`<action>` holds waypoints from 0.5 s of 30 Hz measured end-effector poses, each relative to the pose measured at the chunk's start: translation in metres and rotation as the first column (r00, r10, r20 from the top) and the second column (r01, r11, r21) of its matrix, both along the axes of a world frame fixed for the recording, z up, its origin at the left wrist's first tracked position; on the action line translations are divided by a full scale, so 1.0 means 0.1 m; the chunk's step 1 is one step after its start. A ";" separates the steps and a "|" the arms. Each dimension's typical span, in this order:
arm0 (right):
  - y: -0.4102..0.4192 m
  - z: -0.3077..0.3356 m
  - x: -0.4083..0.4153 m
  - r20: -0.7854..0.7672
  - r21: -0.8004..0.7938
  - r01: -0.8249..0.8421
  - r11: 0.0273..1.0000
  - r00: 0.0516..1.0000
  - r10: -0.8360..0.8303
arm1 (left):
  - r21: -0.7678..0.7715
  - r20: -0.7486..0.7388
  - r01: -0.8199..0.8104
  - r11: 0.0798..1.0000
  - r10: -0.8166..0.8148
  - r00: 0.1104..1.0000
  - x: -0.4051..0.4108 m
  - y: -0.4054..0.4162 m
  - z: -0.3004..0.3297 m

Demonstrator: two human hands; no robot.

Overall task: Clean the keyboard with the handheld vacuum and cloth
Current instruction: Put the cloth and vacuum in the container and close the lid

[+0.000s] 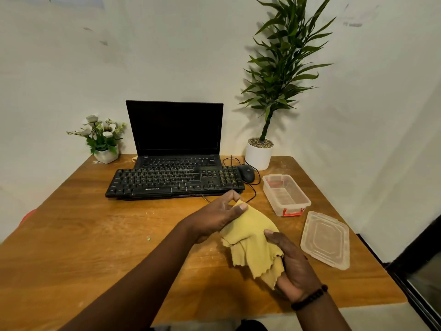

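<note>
A yellow cloth (253, 242) is held above the wooden table (95, 235), in front of the black keyboard (174, 181). My left hand (214, 217) pinches the cloth's upper corner between thumb and fingers. My right hand (294, 263) grips its lower right part, and the loose edges hang down between the two hands. The keyboard lies just beyond my left hand, in front of an open black laptop (175, 132). No handheld vacuum is in view.
A black mouse (247, 173) with its cable lies right of the keyboard. A clear plastic box (286, 194) with a red latch and its lid (325, 240) lie at the right. A tall potted plant (259, 152) and a small flower pot (105, 149) stand at the back.
</note>
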State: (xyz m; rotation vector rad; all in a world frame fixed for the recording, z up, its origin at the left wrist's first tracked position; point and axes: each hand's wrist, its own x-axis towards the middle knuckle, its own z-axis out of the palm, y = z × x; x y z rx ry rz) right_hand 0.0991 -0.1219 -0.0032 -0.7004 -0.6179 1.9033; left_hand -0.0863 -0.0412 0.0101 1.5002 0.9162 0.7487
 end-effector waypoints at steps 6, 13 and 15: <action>-0.13 -0.02 -0.19 0.005 -0.112 0.111 0.988 0.994 -0.111 | 0.422 -0.133 -0.165 0.891 0.241 0.961 0.25 0.10 -0.09; 0.09 0.16 0.15 -0.063 -0.162 0.256 0.953 0.961 -0.269 | 0.275 -0.064 -0.365 0.890 0.396 0.916 0.33 0.28 -0.17; 0.28 0.29 0.36 -0.009 -0.099 0.346 0.933 0.937 -0.348 | 0.203 -0.063 -0.405 0.891 0.425 0.903 0.38 0.35 -0.24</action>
